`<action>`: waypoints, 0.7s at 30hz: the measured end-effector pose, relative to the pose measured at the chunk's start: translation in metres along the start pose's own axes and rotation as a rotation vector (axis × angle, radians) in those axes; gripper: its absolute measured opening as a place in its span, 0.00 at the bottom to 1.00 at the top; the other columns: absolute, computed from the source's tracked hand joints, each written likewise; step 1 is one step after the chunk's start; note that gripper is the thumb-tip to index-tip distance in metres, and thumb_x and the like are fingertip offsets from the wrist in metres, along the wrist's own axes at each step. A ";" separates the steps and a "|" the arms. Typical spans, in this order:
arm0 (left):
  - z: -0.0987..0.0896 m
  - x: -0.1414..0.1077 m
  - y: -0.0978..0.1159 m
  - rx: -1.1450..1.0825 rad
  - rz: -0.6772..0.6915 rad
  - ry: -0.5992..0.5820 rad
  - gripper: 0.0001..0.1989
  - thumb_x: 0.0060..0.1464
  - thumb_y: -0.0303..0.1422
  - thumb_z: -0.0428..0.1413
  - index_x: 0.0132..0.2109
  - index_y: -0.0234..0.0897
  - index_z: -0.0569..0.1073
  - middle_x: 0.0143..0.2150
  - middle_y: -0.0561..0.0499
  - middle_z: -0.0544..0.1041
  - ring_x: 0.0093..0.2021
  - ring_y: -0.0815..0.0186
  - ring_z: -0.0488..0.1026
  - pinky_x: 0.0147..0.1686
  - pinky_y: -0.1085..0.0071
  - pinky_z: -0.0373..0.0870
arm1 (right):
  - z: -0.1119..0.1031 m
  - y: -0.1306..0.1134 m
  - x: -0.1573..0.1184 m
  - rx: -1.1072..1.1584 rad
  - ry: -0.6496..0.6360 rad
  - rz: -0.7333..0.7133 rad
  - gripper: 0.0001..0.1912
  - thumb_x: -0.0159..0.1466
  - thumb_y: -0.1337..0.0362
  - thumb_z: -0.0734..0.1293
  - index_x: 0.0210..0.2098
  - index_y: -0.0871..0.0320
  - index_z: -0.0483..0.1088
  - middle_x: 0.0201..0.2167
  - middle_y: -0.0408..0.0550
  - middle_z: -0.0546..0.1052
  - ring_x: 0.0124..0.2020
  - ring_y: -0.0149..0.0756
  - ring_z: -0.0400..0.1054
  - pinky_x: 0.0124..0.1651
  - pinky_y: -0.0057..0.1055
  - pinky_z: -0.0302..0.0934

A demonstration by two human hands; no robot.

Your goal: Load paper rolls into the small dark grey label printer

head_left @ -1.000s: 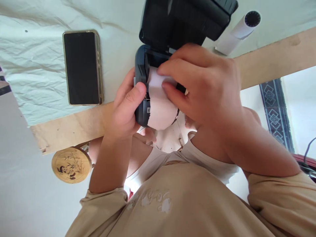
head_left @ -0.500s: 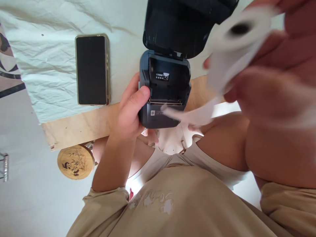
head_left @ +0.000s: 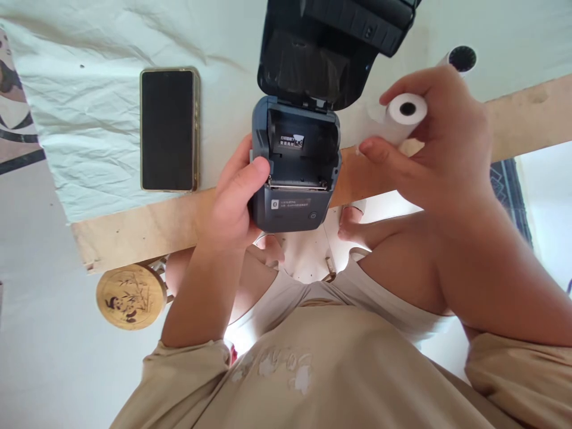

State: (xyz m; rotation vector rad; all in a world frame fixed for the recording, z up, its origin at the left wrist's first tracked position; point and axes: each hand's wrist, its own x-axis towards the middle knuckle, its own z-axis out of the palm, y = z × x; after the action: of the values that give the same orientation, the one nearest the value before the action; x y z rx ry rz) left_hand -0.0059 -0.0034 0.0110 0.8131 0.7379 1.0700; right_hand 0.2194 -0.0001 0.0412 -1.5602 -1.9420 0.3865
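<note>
My left hand (head_left: 239, 196) grips the left side of a dark blue-grey label printer (head_left: 290, 208), its thumb on the front edge. The printer's black lid (head_left: 308, 59) is swung up and back, so the hollow paper bay shows with a small printed label inside. To the right of the printer, my right hand (head_left: 442, 137) is closed around a white paper roll (head_left: 404, 122), fingers above and thumb below. The roll's dark core hole faces me. Its paper on the left side is blurred.
A phone (head_left: 167, 130) with a dark screen lies on the pale cloth (head_left: 223, 36) at the left. Another roll with a dark core (head_left: 462, 58) stands behind my right hand. The wooden table edge (head_left: 138, 232) runs in front of me; a round wooden stool (head_left: 131, 297) is below left.
My right hand has moved down and away from the camera with the paper roll, and its loose paper strip no longer hangs across the printer's front. The left hand and printer have barely moved.
</note>
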 end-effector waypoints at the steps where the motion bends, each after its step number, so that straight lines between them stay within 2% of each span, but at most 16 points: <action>1: 0.001 -0.001 0.000 0.001 -0.001 -0.011 0.22 0.56 0.46 0.50 0.49 0.34 0.72 0.40 0.44 0.80 0.31 0.59 0.78 0.20 0.64 0.73 | 0.002 0.002 0.002 -0.006 0.006 -0.002 0.19 0.57 0.57 0.70 0.46 0.52 0.66 0.44 0.42 0.72 0.43 0.31 0.68 0.44 0.33 0.67; 5: -0.002 -0.001 -0.001 -0.024 0.006 -0.045 0.21 0.56 0.44 0.51 0.50 0.35 0.72 0.41 0.46 0.80 0.33 0.60 0.78 0.23 0.64 0.74 | 0.012 0.007 0.011 -0.089 -0.079 0.109 0.25 0.53 0.61 0.72 0.49 0.52 0.65 0.43 0.45 0.74 0.41 0.38 0.69 0.47 0.43 0.66; 7: -0.005 -0.001 -0.002 -0.059 0.028 -0.060 0.20 0.56 0.43 0.51 0.50 0.36 0.71 0.41 0.47 0.80 0.34 0.62 0.78 0.27 0.65 0.75 | 0.012 0.008 0.012 -0.082 -0.127 0.137 0.29 0.52 0.62 0.73 0.52 0.52 0.64 0.43 0.47 0.74 0.44 0.41 0.69 0.46 0.44 0.66; 9: -0.008 0.000 -0.004 -0.077 0.023 -0.085 0.20 0.55 0.43 0.52 0.50 0.36 0.71 0.40 0.47 0.80 0.32 0.63 0.78 0.27 0.66 0.74 | 0.006 0.009 0.010 -0.015 -0.021 0.039 0.28 0.54 0.61 0.72 0.53 0.53 0.64 0.46 0.47 0.74 0.47 0.40 0.70 0.48 0.40 0.66; 11: -0.010 0.000 -0.005 -0.073 0.013 -0.095 0.20 0.54 0.44 0.54 0.50 0.37 0.71 0.40 0.47 0.80 0.31 0.63 0.77 0.26 0.68 0.73 | -0.003 0.016 0.009 0.050 0.215 -0.094 0.21 0.59 0.64 0.68 0.52 0.53 0.67 0.48 0.47 0.73 0.48 0.37 0.70 0.48 0.34 0.65; 13: -0.009 -0.001 -0.005 -0.054 0.003 -0.069 0.20 0.54 0.44 0.55 0.50 0.38 0.71 0.41 0.48 0.79 0.33 0.63 0.78 0.25 0.69 0.73 | -0.011 0.027 0.010 0.032 0.388 -0.126 0.21 0.59 0.68 0.66 0.52 0.53 0.70 0.47 0.48 0.73 0.48 0.37 0.70 0.44 0.32 0.62; 14: -0.008 -0.002 -0.004 -0.045 -0.001 -0.051 0.19 0.55 0.44 0.55 0.51 0.39 0.71 0.42 0.48 0.79 0.34 0.63 0.78 0.26 0.69 0.73 | -0.013 0.034 0.011 -0.013 0.385 -0.080 0.22 0.58 0.69 0.67 0.52 0.53 0.69 0.49 0.49 0.72 0.48 0.37 0.70 0.44 0.31 0.61; 18: -0.003 -0.004 0.001 -0.030 -0.039 -0.025 0.18 0.55 0.42 0.55 0.51 0.41 0.71 0.42 0.50 0.78 0.35 0.64 0.77 0.26 0.70 0.74 | -0.008 0.055 0.022 -0.158 0.135 0.184 0.28 0.57 0.65 0.70 0.56 0.56 0.66 0.53 0.57 0.66 0.53 0.40 0.65 0.47 0.33 0.61; 21: -0.002 -0.004 0.003 -0.024 -0.057 -0.013 0.18 0.54 0.42 0.56 0.50 0.41 0.71 0.42 0.50 0.78 0.35 0.63 0.77 0.25 0.70 0.73 | -0.003 0.057 0.025 -0.155 0.127 0.220 0.28 0.56 0.70 0.69 0.56 0.54 0.66 0.52 0.55 0.66 0.50 0.36 0.65 0.45 0.30 0.61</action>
State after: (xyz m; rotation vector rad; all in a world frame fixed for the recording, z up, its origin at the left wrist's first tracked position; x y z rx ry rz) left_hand -0.0100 -0.0061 0.0137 0.7735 0.7319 1.0195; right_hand 0.2628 0.0380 0.0172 -1.8599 -1.7443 0.2244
